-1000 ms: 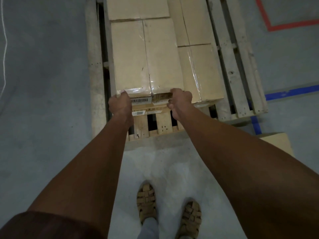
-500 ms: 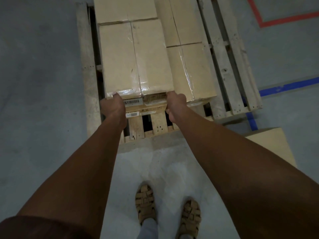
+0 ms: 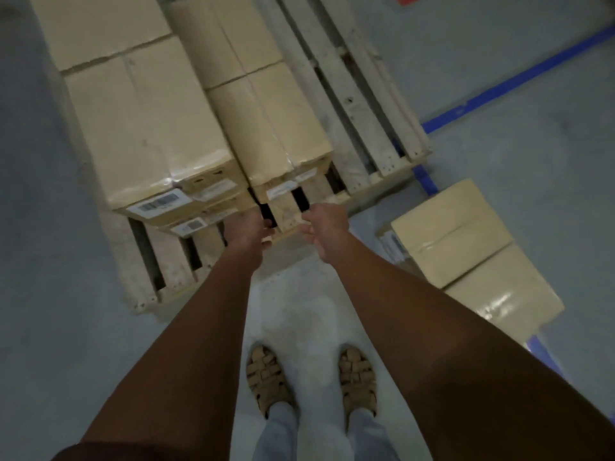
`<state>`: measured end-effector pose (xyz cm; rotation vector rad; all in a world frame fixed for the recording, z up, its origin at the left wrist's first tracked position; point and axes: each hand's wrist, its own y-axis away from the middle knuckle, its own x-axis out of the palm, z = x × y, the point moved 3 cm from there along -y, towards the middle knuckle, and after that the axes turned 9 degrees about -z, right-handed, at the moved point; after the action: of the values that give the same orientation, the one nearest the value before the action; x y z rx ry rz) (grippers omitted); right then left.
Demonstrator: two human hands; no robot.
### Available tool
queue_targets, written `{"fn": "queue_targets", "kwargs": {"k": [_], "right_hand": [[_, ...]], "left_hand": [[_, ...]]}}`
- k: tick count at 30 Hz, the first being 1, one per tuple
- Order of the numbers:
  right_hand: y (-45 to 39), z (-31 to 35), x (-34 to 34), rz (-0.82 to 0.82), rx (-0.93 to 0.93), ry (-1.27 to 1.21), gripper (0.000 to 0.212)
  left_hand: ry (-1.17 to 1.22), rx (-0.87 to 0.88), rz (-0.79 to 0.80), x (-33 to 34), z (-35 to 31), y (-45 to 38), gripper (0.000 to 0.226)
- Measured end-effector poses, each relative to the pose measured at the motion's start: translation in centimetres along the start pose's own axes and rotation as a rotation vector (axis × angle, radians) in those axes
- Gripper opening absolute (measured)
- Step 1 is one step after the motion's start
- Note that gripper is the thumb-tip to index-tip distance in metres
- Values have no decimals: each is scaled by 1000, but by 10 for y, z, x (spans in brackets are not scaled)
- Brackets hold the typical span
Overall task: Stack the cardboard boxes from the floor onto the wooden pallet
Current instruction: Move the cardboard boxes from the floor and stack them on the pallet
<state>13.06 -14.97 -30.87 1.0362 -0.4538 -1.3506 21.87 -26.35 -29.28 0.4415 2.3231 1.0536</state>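
Left hand (image 3: 248, 227): grip released, holding nothing; fingers loosely curled, poised just in front of the near edge of the wooden pallet (image 3: 372, 128), beside the lower front corner of the two-high box stack (image 3: 146, 128).

Right hand (image 3: 327, 224): grip released, holding nothing; fingers relaxed and pointing towards the pallet's near edge, apart from every box.

Two-high box stack: cardboard, tan, on the left part of the pallet; the upper box taped along its top, a barcode label (image 3: 158, 202) on its near end face, a second label on the end face of the box below.

Single-layer box (image 3: 266, 128): cardboard, on the pallet just right of the stack, touching it along the side, with a white label on its near end.

Further boxes (image 3: 100, 24): behind both, at the far end of the pallet, partly out of view.

Wooden pallet: pale slats, the right part bare, dark gaps between the slats.

Floor box (image 3: 466, 241): cardboard, taped, on the grey floor (image 3: 532, 144) to the right of the pallet's near corner, close to it; whether it touches cannot be told.

Blue tape line (image 3: 519, 78): on the floor, right of the pallet.

Sandals (image 3: 269, 377): tan, on the person's feet, on the floor below the forearms.
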Motion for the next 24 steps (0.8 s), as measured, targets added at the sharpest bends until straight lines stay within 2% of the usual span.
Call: {"fn": "queue_targets", "kwargs": {"k": [3, 5, 11, 15, 19, 24], "right_hand": [[-5, -36, -69, -71, 41, -25, 12], [-11, -60, -116, -124, 78, -59, 19], [-42, -119, -226, -211, 187, -173, 15], [-84, -136, -262, -243, 149, -246, 16], [-142, -158, -277, -336, 155, -323, 64], [-212, -190, -280, -400, 199, -381, 59]], "left_hand": [[-315, 148, 148, 53, 31, 50, 22], [-483, 214, 252, 89, 55, 81, 18], [-833, 404, 411, 184, 108, 131, 19], [-907, 488, 437, 243, 127, 117, 24], [-905, 587, 388, 295, 150, 92, 35], [-892, 585, 343, 350, 176, 49, 47]]}}
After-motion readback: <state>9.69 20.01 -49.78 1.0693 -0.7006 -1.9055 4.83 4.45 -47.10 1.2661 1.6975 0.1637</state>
